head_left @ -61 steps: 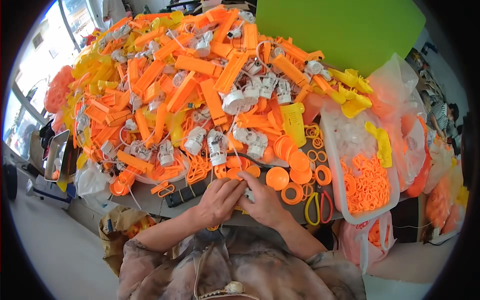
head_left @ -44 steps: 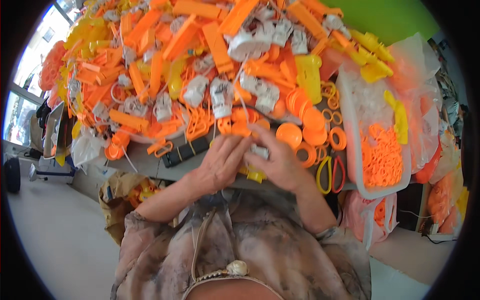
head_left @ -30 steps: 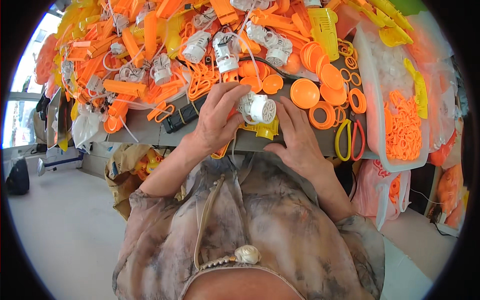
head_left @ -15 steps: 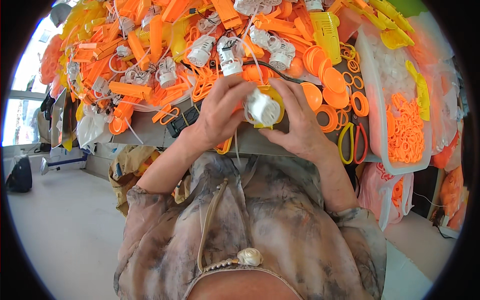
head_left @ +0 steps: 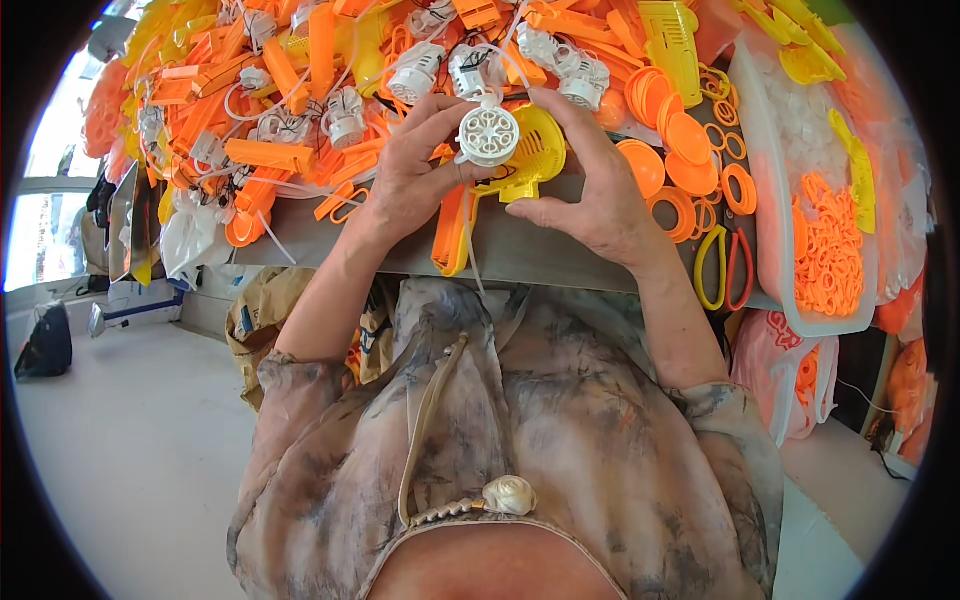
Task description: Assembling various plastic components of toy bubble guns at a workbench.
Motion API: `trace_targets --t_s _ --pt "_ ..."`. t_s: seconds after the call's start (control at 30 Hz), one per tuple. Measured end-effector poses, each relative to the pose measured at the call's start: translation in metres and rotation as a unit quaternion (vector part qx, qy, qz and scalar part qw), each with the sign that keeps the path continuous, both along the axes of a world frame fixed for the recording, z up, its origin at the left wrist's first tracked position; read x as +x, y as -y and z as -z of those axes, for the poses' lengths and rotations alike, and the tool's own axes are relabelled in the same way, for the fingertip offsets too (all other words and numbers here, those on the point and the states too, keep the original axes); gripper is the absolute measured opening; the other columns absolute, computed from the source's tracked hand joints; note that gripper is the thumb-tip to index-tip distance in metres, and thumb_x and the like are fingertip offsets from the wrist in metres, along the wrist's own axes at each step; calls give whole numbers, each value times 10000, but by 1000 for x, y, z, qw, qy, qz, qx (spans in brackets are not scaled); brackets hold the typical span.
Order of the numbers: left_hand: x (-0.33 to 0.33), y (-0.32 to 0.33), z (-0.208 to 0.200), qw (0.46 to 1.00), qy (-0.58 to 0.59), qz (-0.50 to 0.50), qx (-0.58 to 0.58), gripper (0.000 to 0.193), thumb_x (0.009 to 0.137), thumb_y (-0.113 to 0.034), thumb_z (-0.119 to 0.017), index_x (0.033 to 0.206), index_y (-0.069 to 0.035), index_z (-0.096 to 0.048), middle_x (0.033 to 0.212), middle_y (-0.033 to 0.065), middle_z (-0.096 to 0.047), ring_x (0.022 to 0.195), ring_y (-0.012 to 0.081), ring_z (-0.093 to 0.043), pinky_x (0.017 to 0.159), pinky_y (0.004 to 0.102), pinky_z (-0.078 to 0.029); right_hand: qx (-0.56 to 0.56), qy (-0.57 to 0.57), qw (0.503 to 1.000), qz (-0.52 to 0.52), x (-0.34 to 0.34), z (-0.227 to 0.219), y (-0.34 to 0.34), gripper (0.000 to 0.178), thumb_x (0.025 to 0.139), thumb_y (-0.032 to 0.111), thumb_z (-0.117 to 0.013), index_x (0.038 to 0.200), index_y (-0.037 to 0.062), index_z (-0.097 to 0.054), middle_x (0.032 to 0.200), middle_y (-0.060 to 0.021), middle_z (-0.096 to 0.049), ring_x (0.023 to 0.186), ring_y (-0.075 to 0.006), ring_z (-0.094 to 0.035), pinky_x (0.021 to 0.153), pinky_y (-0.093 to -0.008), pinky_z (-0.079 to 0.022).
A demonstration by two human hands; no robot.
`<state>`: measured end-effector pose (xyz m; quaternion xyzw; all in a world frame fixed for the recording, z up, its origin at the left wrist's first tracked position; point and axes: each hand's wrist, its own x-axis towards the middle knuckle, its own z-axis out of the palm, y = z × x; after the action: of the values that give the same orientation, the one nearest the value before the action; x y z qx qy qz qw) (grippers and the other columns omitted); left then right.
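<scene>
Inwardly angled, left hand (head_left: 410,170) around white part (head_left: 489,137), right hand (head_left: 605,195) wide around yellow shell (head_left: 540,150).

We're making the unit (head_left: 489,136) in the left hand (head_left: 405,168) our dial's centre — the shell (head_left: 543,145) is sitting beside it at three o'clock, in the right hand (head_left: 605,195). From nine to twelve, the heap (head_left: 322,60) is covering the table (head_left: 560,240). Farther out at three, caps (head_left: 690,137) are lying between the right hand and the tub (head_left: 830,325), with links (head_left: 828,245) filling its near end. Scissors (head_left: 724,268) are resting at four; a long case (head_left: 452,235) is lying toward six. Lower down, a paper bag (head_left: 250,330) is standing near eight — a plastic bag (head_left: 760,360) is showing beneath the tub.
</scene>
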<state>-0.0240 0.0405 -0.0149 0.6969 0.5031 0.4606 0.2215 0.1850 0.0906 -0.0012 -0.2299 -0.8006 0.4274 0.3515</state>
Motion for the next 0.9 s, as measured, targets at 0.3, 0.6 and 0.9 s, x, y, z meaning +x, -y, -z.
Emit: trace_targets --t_s 0.3,0.6,0.9 --pt "-8 -4 -8 999 -34 7 -40 521 716 -86 -741 1211 -72 -580 881 27 -459 859 157 -466 782 293 -406 -81 -44 995 -35 -9 3 -5 825 702 -27 -723 1399 64 -292 1370 -91 -380 1228 -193 -432 1010 -358 -405" --pt "-11 -5 -12 998 -23 38 -47 516 711 -79 -735 1206 -76 -587 926 34 -493 892 156 -496 789 279 -420 -155 -79 983 -48 -11 1 -4 810 716 -57 -697 1401 39 -276 1371 -118 -392 1211 -206 -452 984 -347 -426" --pt "-8 -5 -17 997 -81 14 -10 499 716 -56 -718 1198 -69 -591 892 53 -485 829 172 -500 731 291 -428 -169 -102 979 -46 -13 0 -5 799 710 -72 -694 1390 23 -286 1352 -126 -411 1206 -211 -458 986 -339 -429"
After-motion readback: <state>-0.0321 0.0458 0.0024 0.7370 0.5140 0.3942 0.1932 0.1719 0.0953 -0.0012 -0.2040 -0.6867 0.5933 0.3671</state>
